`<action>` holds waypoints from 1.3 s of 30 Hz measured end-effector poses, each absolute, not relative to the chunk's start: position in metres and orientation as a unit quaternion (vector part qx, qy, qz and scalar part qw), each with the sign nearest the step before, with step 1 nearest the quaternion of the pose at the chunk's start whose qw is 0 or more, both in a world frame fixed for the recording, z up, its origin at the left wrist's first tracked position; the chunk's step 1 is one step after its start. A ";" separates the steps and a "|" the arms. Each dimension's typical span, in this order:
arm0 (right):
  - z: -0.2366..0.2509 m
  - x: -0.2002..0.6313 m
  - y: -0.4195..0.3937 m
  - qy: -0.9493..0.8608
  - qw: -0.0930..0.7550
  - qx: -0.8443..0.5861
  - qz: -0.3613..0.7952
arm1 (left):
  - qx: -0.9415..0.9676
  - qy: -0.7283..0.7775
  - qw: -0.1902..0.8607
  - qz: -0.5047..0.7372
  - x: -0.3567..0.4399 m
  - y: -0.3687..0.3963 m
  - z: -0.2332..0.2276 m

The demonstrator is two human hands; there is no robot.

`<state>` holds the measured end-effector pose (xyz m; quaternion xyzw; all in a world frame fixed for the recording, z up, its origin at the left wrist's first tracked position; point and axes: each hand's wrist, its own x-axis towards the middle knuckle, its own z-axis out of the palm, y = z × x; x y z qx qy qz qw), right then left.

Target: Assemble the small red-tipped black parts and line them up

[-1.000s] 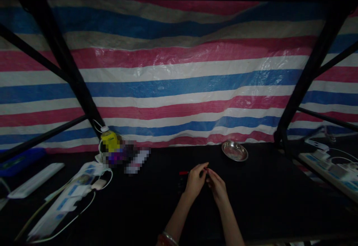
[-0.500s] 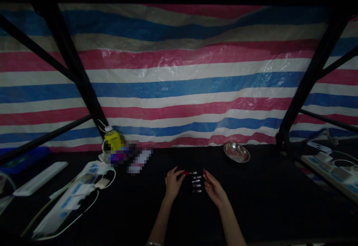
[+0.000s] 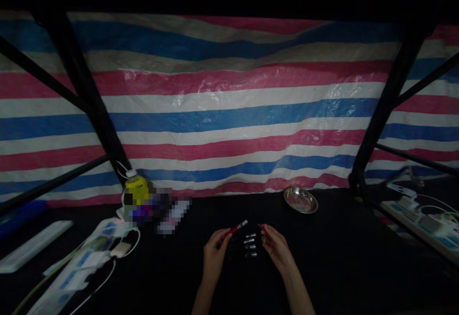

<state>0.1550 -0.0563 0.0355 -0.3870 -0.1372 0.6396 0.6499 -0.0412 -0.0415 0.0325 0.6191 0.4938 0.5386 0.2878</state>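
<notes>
**Hands over a row of small tubes on a dark bench**

Nearest the camera, two bare forearms rise from the bottom edge onto a black table (image 3: 340, 267). The left hand (image 3: 214, 256) pinches a slim red-banded tube (image 3: 238, 227) between thumb and fingertips, its silver tip tilted up and to the right, clear of the surface. The right hand (image 3: 275, 248) hangs just beside it with fingers loosely curled and slightly apart, holding nothing that can be made out (the light is very dim). Between the two hands lie three more dark tubes with silver tips (image 3: 250, 244), stacked in a neat row on the table.

Farther back and to the right sits a shallow metal dish (image 3: 300, 200). To the left, a white power strip with cables (image 3: 89, 257) lies near a yellow bottle (image 3: 136, 187); another power strip (image 3: 419, 219) rests at the right. Behind everything hangs a red, white and blue striped tarp (image 3: 229, 114), crossed by black frame bars (image 3: 82, 95).
</notes>
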 end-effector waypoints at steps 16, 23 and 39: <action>0.077 0.151 -0.071 -0.366 0.616 -0.454 0.529 | 0.637 0.464 0.291 0.543 -0.035 -0.083 0.073; 0.097 0.133 -0.080 -0.476 0.629 -0.475 0.391 | 0.438 0.475 0.480 0.594 -0.011 -0.088 0.067; 0.072 0.140 -0.042 -0.499 0.595 -0.466 0.424 | 0.332 0.466 0.551 0.608 -0.015 -0.061 0.054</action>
